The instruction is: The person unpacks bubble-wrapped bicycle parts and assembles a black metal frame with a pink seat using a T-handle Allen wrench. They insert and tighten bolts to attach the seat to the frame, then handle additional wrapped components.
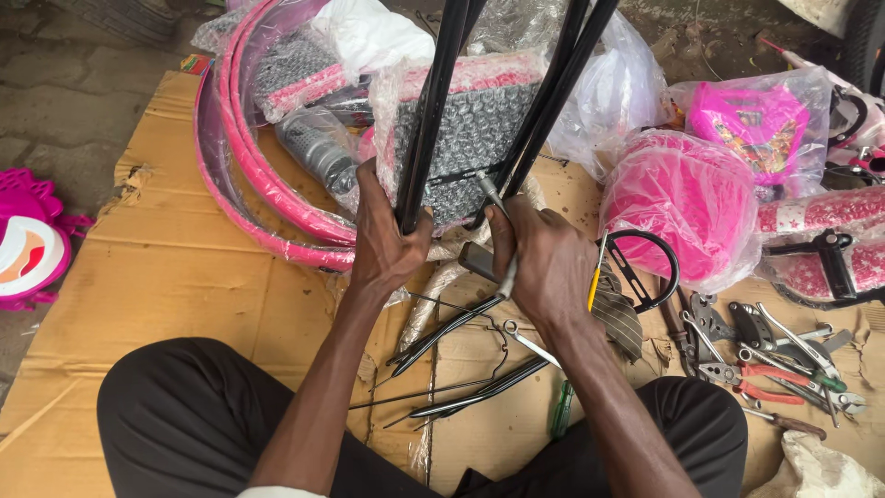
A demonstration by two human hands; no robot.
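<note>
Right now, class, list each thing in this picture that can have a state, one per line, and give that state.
left hand: closed around black frame tubes
right hand: gripping a metal tool against the tubes
black frame tubes: upright, bubble-wrapped part behind
pink saddle: still in clear plastic
pink rims: lying on cardboard
pliers: lying unused

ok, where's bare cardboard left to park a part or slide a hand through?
Free: the cardboard on the left, bordered by the pink rims, the left knee and the concrete edge.

Crowded: the centre, where the left hand and right hand grip black tubes above loose rods; and the right, with pliers, spanners and bagged pink parts.
</note>
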